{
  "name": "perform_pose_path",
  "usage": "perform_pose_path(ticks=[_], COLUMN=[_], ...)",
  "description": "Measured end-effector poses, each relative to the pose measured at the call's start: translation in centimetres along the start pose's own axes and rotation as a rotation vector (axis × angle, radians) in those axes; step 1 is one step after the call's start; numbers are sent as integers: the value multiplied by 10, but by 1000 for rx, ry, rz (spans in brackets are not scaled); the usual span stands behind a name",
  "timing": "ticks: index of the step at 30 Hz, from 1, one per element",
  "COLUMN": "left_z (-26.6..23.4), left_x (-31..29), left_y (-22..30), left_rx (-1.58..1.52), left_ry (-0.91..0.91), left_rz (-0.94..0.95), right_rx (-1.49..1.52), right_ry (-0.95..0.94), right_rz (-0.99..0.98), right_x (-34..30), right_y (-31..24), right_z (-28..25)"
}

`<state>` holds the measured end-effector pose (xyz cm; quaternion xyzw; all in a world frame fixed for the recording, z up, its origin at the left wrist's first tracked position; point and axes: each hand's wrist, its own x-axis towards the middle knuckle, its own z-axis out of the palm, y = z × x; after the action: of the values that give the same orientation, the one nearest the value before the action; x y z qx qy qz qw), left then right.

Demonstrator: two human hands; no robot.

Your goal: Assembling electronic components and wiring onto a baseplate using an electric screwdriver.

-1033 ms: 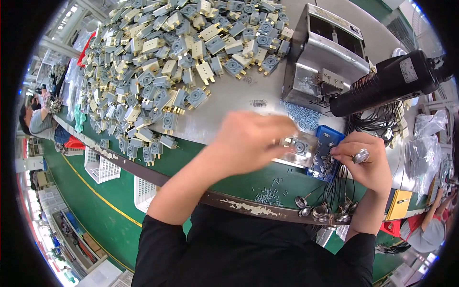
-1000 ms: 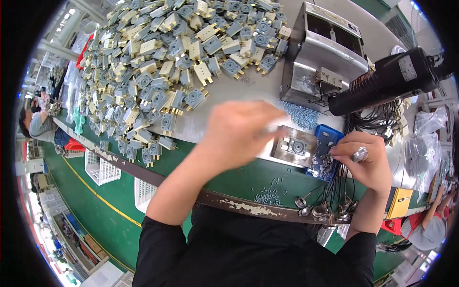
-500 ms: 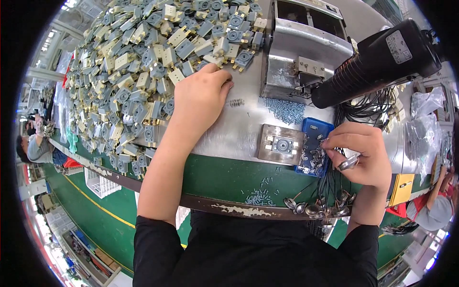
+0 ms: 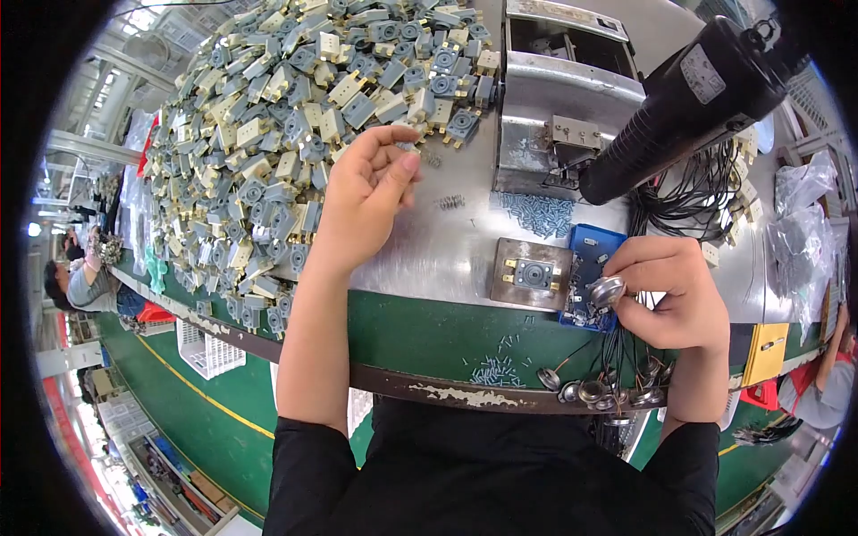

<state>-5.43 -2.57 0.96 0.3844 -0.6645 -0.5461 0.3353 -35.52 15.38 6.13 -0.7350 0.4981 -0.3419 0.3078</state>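
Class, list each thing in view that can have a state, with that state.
Left hand: half-open
Right hand: closed on round metal piece
Round metal piece: held
Grey housing: seated in metal fixture
Blue tray: open, holding small parts
Black tool: tilted
Bluish screws: loose, heaped
Plastic bags: crumpled

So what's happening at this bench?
A person's right hand holds a round metal piece at the blue tray. The left hand is raised near the heap of grey and cream parts, fingers curled; whether it grips anything is unclear. One grey part sits on a metal block beside the tray.
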Motion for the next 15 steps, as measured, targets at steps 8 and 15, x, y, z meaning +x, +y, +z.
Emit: perform_pose_path(ticks=[8,15], left_z=[55,73], left_x=[-34,-38], left_y=[17,-9], left_rx=[1,99], left_ry=[-338,-353], left_rz=[33,300], right_rx=[386,366], right_ry=[-83,19], right_rz=[49,155], right_x=[8,8], right_y=[6,12], right_z=[-12,-6])
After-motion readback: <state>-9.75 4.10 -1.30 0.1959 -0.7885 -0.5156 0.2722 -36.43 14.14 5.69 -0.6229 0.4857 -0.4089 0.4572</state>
